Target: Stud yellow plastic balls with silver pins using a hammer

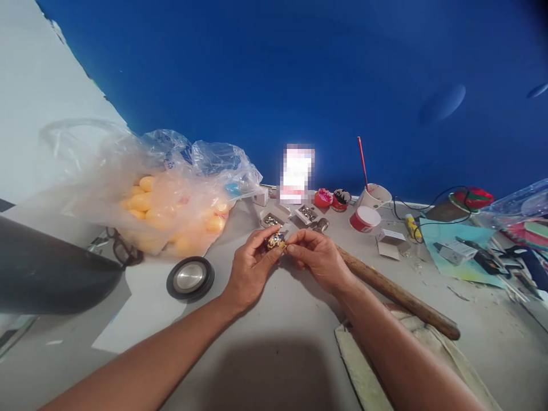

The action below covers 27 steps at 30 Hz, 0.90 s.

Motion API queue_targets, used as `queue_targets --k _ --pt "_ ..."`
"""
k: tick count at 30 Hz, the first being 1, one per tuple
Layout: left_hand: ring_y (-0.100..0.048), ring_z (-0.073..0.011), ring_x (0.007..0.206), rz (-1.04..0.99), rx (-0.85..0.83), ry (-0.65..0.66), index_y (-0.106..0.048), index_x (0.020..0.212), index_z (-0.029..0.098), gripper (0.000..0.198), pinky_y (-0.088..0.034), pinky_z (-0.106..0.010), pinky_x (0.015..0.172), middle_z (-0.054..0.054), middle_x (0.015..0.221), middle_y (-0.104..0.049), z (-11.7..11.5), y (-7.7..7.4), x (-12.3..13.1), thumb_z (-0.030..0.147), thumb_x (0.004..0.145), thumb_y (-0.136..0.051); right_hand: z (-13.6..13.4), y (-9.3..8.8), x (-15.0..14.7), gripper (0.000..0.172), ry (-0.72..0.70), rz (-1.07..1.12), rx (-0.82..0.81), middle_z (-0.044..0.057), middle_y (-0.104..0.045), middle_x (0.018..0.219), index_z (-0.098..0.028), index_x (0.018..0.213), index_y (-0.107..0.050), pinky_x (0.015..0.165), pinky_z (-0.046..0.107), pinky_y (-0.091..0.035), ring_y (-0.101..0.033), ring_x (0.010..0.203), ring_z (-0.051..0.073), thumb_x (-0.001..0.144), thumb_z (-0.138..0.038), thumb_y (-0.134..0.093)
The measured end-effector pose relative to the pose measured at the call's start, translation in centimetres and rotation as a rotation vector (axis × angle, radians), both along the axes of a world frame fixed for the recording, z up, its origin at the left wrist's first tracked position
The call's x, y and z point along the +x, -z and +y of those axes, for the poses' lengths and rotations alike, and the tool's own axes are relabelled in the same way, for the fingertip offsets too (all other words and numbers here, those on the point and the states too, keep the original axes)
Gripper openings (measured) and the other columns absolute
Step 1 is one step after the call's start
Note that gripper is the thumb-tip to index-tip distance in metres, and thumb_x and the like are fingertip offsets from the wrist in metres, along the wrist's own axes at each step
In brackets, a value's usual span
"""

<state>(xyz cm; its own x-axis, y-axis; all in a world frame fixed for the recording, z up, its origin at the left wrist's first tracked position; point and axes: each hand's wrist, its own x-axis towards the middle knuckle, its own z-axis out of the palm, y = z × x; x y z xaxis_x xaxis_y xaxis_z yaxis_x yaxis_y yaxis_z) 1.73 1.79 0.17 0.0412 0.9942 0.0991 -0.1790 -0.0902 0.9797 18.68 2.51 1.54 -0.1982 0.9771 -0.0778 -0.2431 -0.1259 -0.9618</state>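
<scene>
A small round ball with gold and dark studs (275, 241) is pinched between the thumb and fingers of my left hand (253, 264). Close against its right side, my right hand (317, 257) has thumb and forefinger pressed together; whatever lies between these fingertips is too small to name. Just beyond my hands stand two small open boxes of shiny metal pieces, one on the left (274, 218) and one on the right (306, 214). A hammer with a wooden handle (398, 294) lies behind and to the right of my right hand, its metal head partly hidden.
A plastic bag of yellow-orange balls (171, 211) fills the left side, near a black-rimmed metal disc (190, 277). Red cups, a white cup (374, 196) and a glue stick (413, 227) stand right of a blurred bright screen (296, 174). A cloth (363, 365) lies under my right forearm.
</scene>
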Motion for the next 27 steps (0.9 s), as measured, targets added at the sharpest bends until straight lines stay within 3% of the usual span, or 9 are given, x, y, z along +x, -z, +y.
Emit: queue_targets --k 7,27 --pt "-0.065 -0.0226 0.099 -0.026 -0.001 0.015 -0.080 0.113 0.023 0.037 -0.054 -0.029 0.082 -0.007 0.110 -0.072 -0.17 -0.19 0.04 0.023 0.076 -0.086 0.08 0.04 0.36 0.029 -0.054 0.046 -0.065 -0.001 -0.067 0.066 -0.018 0.080 -0.075 0.048 0.022 -0.033 -0.047 0.050 0.007 0.067 -0.037 -0.092" --pt "-0.066 -0.0205 0.097 0.098 0.087 0.023 -0.079 0.114 0.022 0.033 -0.056 -0.030 0.085 -0.007 0.114 -0.068 -0.10 0.58 -0.02 0.029 0.083 -0.080 -0.18 -0.43 -0.13 0.030 -0.005 -0.032 -0.068 -0.003 -0.060 0.058 -0.016 0.074 -0.072 0.046 0.023 -0.028 -0.042 0.046 0.006 0.064 -0.038 -0.090"
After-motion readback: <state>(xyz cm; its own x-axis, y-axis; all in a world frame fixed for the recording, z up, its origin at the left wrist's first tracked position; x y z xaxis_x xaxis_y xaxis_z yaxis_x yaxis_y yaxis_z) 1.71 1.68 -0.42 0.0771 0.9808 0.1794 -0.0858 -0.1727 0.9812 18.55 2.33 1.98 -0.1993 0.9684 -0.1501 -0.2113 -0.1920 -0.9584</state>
